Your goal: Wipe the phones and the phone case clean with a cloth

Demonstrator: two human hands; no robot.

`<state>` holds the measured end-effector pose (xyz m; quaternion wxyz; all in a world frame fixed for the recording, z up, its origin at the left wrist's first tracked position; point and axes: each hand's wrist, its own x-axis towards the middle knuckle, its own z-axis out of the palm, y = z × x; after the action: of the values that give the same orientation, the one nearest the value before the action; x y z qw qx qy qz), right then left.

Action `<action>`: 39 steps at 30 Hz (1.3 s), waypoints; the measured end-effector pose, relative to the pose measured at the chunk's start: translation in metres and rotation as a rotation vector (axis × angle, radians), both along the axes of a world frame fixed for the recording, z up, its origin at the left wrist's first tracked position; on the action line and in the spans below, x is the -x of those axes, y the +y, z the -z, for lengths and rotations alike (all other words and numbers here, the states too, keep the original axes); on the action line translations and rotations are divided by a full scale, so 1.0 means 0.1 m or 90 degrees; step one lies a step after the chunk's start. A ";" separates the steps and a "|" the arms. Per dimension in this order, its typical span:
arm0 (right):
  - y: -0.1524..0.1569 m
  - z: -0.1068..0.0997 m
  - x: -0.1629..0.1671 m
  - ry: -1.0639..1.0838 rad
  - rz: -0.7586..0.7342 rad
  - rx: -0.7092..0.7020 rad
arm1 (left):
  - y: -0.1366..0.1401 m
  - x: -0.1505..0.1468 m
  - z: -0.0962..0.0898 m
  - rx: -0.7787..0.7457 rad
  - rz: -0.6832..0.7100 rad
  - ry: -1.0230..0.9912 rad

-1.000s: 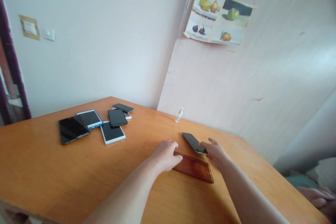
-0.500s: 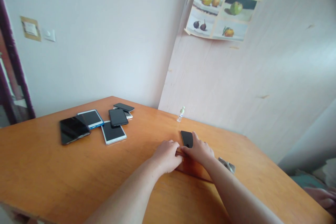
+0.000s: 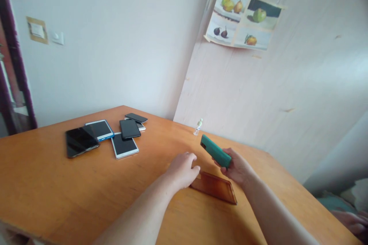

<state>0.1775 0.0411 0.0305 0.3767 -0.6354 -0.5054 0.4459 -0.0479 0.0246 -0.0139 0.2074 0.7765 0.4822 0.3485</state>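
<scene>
My right hand (image 3: 237, 166) holds a smartphone (image 3: 215, 151) with a green back, lifted and tilted above the table. Its camera end points up and to the left. Below it lies a translucent brown case (image 3: 215, 187), its raised rim facing up. At the left end of this case is my left hand (image 3: 182, 170), thumb and fingers apart around a gap that holds nothing. Whether its thumb touches the case rim I cannot tell.
On the wooden table (image 3: 86, 187), several phones and tablets lie at the left, among them a black tablet (image 3: 80, 141) and a white tablet (image 3: 125, 149). A small clear bottle (image 3: 197, 127) stands near the wall. Part of another person (image 3: 349, 220) shows at the right edge.
My right hand has raised the phone from the table and turned it so its green back shows. My left hand has let go of the brown case edge, which now lies lower.
</scene>
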 end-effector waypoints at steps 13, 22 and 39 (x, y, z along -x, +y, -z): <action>-0.63 0.00 0.02 0.525 -0.137 0.112 | -0.10 0.01 -0.27 0.281 0.121 -0.503; -0.75 -0.04 -0.06 0.570 -0.337 0.170 | -0.14 0.01 -0.30 0.333 0.212 -0.583; -0.77 -0.10 -0.37 0.152 -0.299 -0.060 | -0.07 0.09 -0.24 0.280 0.000 -0.452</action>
<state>0.2147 -0.0357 0.0406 0.3491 -0.4252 -0.6112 0.5689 -0.0571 0.0179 0.0097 0.5219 0.5449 0.4439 0.4834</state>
